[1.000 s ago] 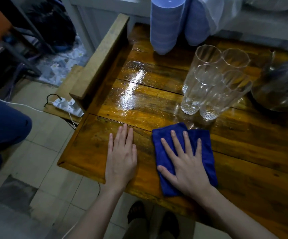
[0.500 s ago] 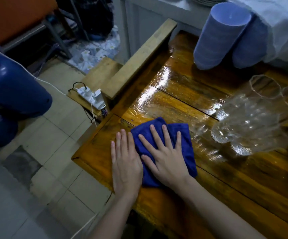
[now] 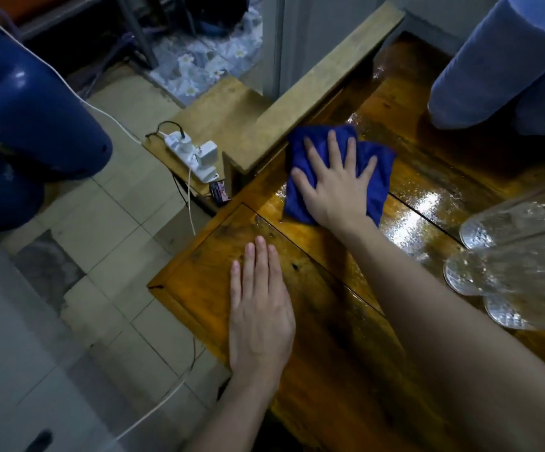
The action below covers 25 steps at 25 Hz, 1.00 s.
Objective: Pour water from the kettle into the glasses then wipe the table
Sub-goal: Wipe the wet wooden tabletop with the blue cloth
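Pressing the cloth [image 3: 380, 177] under my spread right hand [image 3: 336, 190], left hand [image 3: 259, 308] flat on the tabletop [image 3: 326, 321], I'd wipe evenly, skirting the blurred, perhaps full glasses [image 3: 506, 265].

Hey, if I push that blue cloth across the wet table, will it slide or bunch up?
The blue cloth looks soft and folded, so it would likely droop if lifted. Pressed under the flat right hand, it should probably glide over the glossy wet table, though free edges may bunch. Soaked-up water would likely make it heavier.
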{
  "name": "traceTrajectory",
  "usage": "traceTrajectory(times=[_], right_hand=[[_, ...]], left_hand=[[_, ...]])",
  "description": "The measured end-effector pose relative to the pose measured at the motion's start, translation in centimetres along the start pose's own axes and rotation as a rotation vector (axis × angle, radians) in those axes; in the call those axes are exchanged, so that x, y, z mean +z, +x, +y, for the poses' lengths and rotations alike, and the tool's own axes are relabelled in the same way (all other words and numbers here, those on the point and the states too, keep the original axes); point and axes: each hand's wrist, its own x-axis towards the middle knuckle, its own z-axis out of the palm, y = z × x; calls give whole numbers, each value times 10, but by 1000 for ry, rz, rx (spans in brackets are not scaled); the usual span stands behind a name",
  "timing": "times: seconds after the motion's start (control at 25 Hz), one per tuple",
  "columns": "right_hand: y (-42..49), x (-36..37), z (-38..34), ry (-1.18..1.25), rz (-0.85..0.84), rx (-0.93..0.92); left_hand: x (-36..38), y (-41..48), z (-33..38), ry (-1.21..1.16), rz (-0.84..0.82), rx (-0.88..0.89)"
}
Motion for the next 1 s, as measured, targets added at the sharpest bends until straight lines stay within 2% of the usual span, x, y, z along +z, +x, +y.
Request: traceTrajectory(times=[0.16,0.32,0.72,0.84,1.0], right_hand=[[18,0,5,16,-1,60],[-14,3,7,2,29,51],[-240,14,7,-6,-16,10],[-282,16,4,-18,-21,32],[-296,13,10,9,-14,38]], left_hand=[[-1,2,-1,-5,-11,14],[-3,0,-1,2,-39,14],[-4,0,-2,18,-19,32],[-5,-1,0,100,-37,151],[-8,-6,3,116,-51,385]])
